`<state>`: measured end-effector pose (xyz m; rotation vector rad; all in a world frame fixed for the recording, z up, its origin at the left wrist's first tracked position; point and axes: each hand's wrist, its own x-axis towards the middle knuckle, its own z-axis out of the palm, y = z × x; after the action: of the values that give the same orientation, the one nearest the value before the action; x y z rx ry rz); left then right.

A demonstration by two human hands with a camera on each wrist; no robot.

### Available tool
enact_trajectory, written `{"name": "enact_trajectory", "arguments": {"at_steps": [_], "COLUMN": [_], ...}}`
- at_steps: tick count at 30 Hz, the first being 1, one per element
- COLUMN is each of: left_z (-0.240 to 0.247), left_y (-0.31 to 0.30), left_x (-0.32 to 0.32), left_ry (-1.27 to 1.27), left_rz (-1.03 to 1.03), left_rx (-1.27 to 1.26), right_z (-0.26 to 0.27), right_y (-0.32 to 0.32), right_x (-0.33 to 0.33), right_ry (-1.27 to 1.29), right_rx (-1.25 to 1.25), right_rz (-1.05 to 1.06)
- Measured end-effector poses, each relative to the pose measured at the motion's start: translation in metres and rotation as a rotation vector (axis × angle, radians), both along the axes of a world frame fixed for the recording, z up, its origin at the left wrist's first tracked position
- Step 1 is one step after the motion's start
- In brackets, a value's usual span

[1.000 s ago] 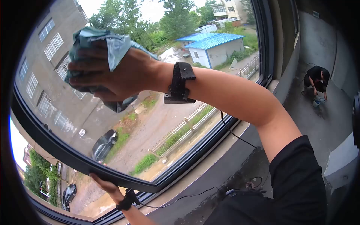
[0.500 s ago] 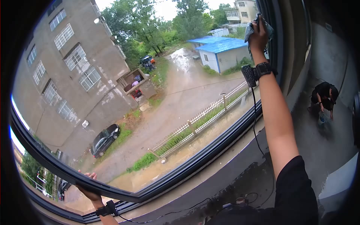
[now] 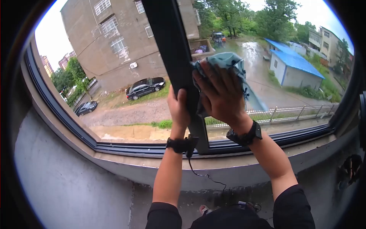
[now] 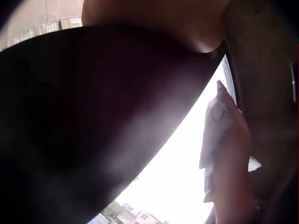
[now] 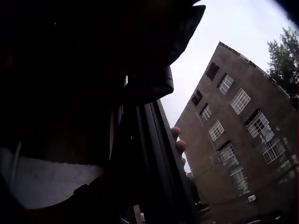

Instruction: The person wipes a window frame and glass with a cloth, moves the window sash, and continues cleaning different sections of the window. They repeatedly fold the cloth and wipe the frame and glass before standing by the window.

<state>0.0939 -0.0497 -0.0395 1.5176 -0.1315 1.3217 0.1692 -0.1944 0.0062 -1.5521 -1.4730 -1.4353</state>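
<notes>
A dark window sash (image 3: 173,57) stands swung inward in the head view, its upright edge between both arms. My left hand (image 3: 179,110) grips that upright low down, thumb on the near side. Its fingertips (image 5: 180,145) curl round the edge in the right wrist view. With extended fingers, my right hand (image 3: 222,93) presses a crumpled blue-green cloth (image 3: 228,59) against the glass just right of the upright. A loose corner of the cloth hangs to the lower right. In the left wrist view, the cloth (image 4: 217,126) appears beside the right hand, past the dark sash.
Below the window runs a pale sill (image 3: 126,158) above a grey wall (image 3: 57,152). A thin cable (image 3: 206,175) hangs from the left wrist camera. Another person (image 3: 350,168) is low at the far right. A fence and parked cars are outside.
The right hand wiped across to the far right side of the glass, then came back to the sash's near upright. The head view has turned left, and the left hand still holds the sash.
</notes>
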Motion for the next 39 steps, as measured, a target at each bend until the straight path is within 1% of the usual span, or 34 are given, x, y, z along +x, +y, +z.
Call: {"name": "enact_trajectory", "arguments": {"at_steps": [2,4,5,6,8,10,11,12,14,15,16,18,19,20,22,23,24,25,26,27,28,29,30,32,34,35,37,38,39], "left_z": [0.006,0.007,0.008,0.009,0.008,0.007,0.009,0.006,-0.017,-0.017,-0.009,-0.015,-0.018,-0.016,-0.010,-0.010,-0.010,-0.015,-0.008,-0.007,-0.007,-0.011,-0.009,0.000,-0.002,-0.003,-0.003,-0.004,-0.002], "left_y": [-0.007,-0.007,-0.008,-0.009,-0.006,-0.008,-0.011,-0.008,0.016,0.022,0.007,0.016,0.027,0.027,0.029,0.030,0.037,0.048,0.029,0.026,0.029,0.039,0.034,0.017,0.017,0.019,0.017,0.014,0.009], "left_x": [-0.001,-0.001,-0.002,-0.002,-0.003,-0.002,-0.004,-0.005,-0.003,-0.007,-0.014,-0.016,-0.020,-0.022,-0.025,-0.026,-0.029,-0.035,-0.027,-0.022,-0.024,-0.032,-0.029,-0.020,-0.018,-0.019,-0.017,-0.013,-0.009], "left_ry": [-0.053,-0.030,-0.033,-0.037,-0.032,-0.044,-0.067,-0.020,0.103,0.105,0.118,0.127,0.147,0.141,0.146,0.134,0.154,0.159,0.126,0.135,0.144,0.171,0.179,0.143,0.127,0.134,0.155,0.141,0.144], "left_rz": [-0.051,-0.020,-0.003,0.010,0.007,0.030,0.045,0.045,0.049,0.016,-0.067,0.012,0.000,0.009,0.171,0.222,0.230,0.144,0.231,0.242,0.258,0.179,0.180,0.224,0.172,0.170,0.175,0.161,0.151], "left_rx": [-0.062,-0.058,-0.058,-0.055,-0.069,-0.062,-0.051,-0.059,-0.158,-0.134,-0.235,-0.314,-0.310,-0.363,-0.326,-0.326,-0.312,-0.324,-0.341,-0.357,-0.375,-0.358,-0.355,-0.323,-0.218,-0.226,-0.264,-0.322,-0.326], "right_z": [-0.021,-0.031,-0.039,-0.043,-0.048,-0.045,-0.044,-0.040,-0.027,-0.019,-0.016,-0.013,-0.013,-0.015,-0.026,-0.035,-0.047,-0.059,-0.072,-0.089,-0.105,-0.118,-0.137,-0.144,-0.142,-0.140,-0.122,-0.115,-0.109], "right_y": [0.016,0.016,0.011,0.006,-0.010,-0.031,-0.046,-0.062,-0.096,-0.114,-0.130,-0.166,-0.187,-0.212,-0.269,-0.300,-0.331,-0.359,-0.385,-0.411,-0.431,-0.441,-0.452,-0.446,-0.423,-0.404,-0.346,-0.315,-0.283], "right_x": [-0.018,-0.018,-0.016,-0.012,0.005,0.028,0.042,0.058,0.084,0.095,0.113,0.152,0.174,0.197,0.249,0.278,0.307,0.330,0.351,0.373,0.393,0.405,0.421,0.417,0.400,0.385,0.328,0.297,0.269], "right_ry": [0.157,0.155,0.131,0.078,-0.011,-0.119,-0.109,-0.084,-0.071,-0.043,-0.082,-0.053,-0.047,-0.033,-0.052,-0.032,-0.015,0.041,0.098,0.210,0.323,0.331,0.431,0.560,0.562,0.562,0.510,0.493,0.453], "right_rx": [0.026,0.005,-0.033,-0.054,-0.156,-0.176,-0.165,-0.144,-0.045,-0.025,0.040,0.215,0.263,0.306,0.372,0.417,0.463,0.522,0.579,0.655,0.729,0.826,0.912,1.015,1.011,0.994,0.920,0.868,0.809], "right_rz": [0.038,0.061,-0.021,-0.050,-0.050,-0.100,-0.101,-0.092,-0.151,-0.188,-0.215,-0.204,-0.224,-0.249,-0.245,-0.271,-0.289,-0.340,-0.388,-0.378,-0.363,-0.375,-0.420,-0.440,-0.427,-0.418,-0.460,-0.435,-0.391]}}
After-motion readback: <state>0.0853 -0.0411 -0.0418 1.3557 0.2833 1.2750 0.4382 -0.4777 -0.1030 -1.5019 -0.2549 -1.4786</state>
